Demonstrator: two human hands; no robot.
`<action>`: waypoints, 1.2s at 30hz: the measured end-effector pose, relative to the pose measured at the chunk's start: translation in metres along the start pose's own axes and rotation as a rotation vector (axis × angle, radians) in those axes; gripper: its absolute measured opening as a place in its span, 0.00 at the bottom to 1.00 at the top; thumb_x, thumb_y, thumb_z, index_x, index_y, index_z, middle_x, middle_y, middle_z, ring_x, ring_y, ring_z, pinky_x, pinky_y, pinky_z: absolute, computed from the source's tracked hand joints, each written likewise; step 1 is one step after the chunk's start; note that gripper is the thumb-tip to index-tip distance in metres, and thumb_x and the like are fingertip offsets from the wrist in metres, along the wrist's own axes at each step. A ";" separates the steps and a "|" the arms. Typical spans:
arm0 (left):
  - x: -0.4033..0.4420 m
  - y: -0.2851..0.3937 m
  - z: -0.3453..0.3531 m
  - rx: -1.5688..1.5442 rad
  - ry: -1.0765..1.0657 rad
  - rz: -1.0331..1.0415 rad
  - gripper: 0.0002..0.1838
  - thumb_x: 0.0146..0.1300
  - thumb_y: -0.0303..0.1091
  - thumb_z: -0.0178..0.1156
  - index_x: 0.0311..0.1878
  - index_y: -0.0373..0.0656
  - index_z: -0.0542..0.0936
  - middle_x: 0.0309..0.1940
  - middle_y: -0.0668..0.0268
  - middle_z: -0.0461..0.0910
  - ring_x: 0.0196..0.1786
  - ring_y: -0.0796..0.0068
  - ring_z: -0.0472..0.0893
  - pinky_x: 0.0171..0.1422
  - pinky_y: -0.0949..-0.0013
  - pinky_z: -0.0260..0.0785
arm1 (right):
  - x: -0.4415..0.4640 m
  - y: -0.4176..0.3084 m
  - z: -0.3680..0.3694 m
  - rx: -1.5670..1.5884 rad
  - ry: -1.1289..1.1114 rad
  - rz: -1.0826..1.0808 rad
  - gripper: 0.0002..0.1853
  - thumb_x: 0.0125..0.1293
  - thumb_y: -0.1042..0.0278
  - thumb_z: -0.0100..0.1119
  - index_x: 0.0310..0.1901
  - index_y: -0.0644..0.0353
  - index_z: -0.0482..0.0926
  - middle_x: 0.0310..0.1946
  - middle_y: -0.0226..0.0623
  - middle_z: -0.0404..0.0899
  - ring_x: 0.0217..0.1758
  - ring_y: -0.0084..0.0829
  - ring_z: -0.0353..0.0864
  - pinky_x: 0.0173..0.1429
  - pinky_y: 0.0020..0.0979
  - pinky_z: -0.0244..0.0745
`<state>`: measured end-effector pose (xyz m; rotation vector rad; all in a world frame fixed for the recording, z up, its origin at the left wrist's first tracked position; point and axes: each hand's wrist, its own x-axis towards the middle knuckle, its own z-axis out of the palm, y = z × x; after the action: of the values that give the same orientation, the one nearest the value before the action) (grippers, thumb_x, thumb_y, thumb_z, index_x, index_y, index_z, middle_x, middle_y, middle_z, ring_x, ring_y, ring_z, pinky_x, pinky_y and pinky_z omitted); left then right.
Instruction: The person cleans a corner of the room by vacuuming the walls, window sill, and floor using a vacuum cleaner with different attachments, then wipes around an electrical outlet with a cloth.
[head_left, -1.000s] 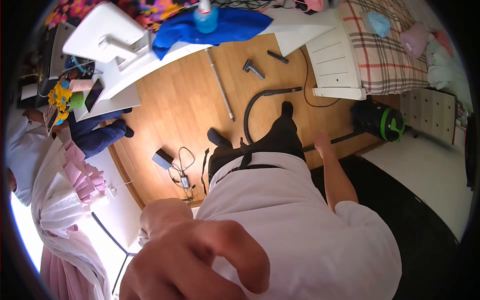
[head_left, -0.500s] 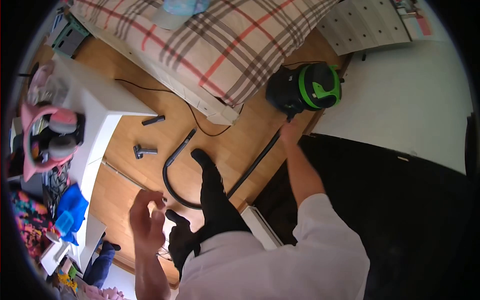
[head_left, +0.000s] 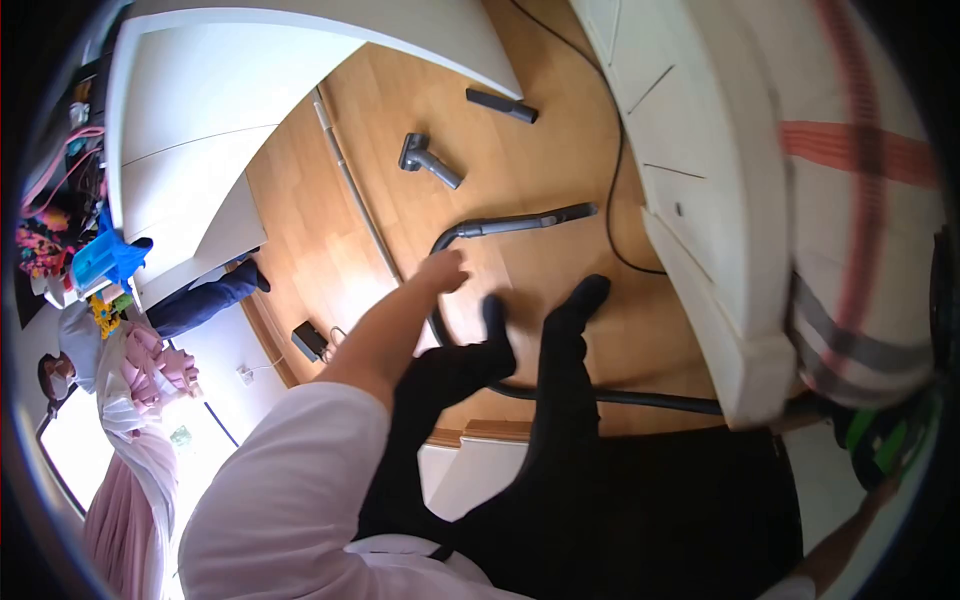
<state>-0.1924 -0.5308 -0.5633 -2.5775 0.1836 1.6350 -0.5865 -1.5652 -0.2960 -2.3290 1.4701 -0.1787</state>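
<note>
Black vac hose (head_left: 655, 401) curves over the wood floor (head_left: 540, 320), passing behind the legs twd the green-&-black canister vac (head_left: 885, 445) at far R; its grey hand grip (head_left: 515, 222) lies w/ the end pointing R. L hand (head_left: 447, 272) is at the hose's bend nr that grip, fingers loosely curled; can't tell if they've got hold of it or are just above. R hand (head_left: 882, 492) is beside the vac, dim & at the frame edge, so can't tell finger spread or contact. T-shaped nozzle (head_left: 432, 163) lies up-L of the grip, crevice nozzle (head_left: 502, 105) nr the white desk (head_left: 210, 90); metal tube (head_left: 357, 195) runs down to nr L forearm.
</note>
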 end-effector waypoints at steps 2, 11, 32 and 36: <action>0.055 0.031 0.022 -0.079 0.098 0.087 0.35 0.61 0.47 0.70 0.70 0.45 0.75 0.68 0.49 0.76 0.70 0.51 0.76 0.74 0.54 0.69 | -0.054 -0.020 0.041 -0.158 0.069 0.070 0.43 0.73 0.34 0.51 0.75 0.64 0.65 0.73 0.54 0.64 0.73 0.47 0.67 0.77 0.49 0.60; 0.153 0.091 0.067 -0.118 0.305 0.033 0.23 0.65 0.35 0.61 0.64 0.47 0.76 0.65 0.54 0.75 0.73 0.52 0.71 0.81 0.37 0.50 | -0.288 -0.096 0.204 -0.416 -0.011 0.112 0.52 0.69 0.27 0.51 0.77 0.66 0.52 0.74 0.64 0.49 0.75 0.61 0.54 0.75 0.61 0.52; -0.420 -0.182 0.104 -0.971 0.980 0.031 0.32 0.43 0.19 0.73 0.54 0.44 0.73 0.59 0.56 0.74 0.69 0.45 0.72 0.73 0.50 0.67 | -0.492 -0.189 0.112 -0.842 -0.275 -0.083 0.69 0.62 0.17 0.51 0.79 0.72 0.30 0.76 0.81 0.26 0.74 0.85 0.45 0.71 0.78 0.44; -0.495 -0.182 0.110 -0.925 1.038 -0.082 0.27 0.48 0.20 0.70 0.53 0.44 0.74 0.59 0.55 0.75 0.69 0.46 0.73 0.72 0.52 0.69 | -0.529 -0.236 0.104 -0.663 -0.408 0.033 0.65 0.62 0.21 0.54 0.77 0.73 0.37 0.74 0.77 0.34 0.73 0.79 0.50 0.71 0.73 0.49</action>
<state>-0.4734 -0.3081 -0.1607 -3.7415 -0.7851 0.1272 -0.5910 -0.9785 -0.2527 -2.5925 1.4960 0.8658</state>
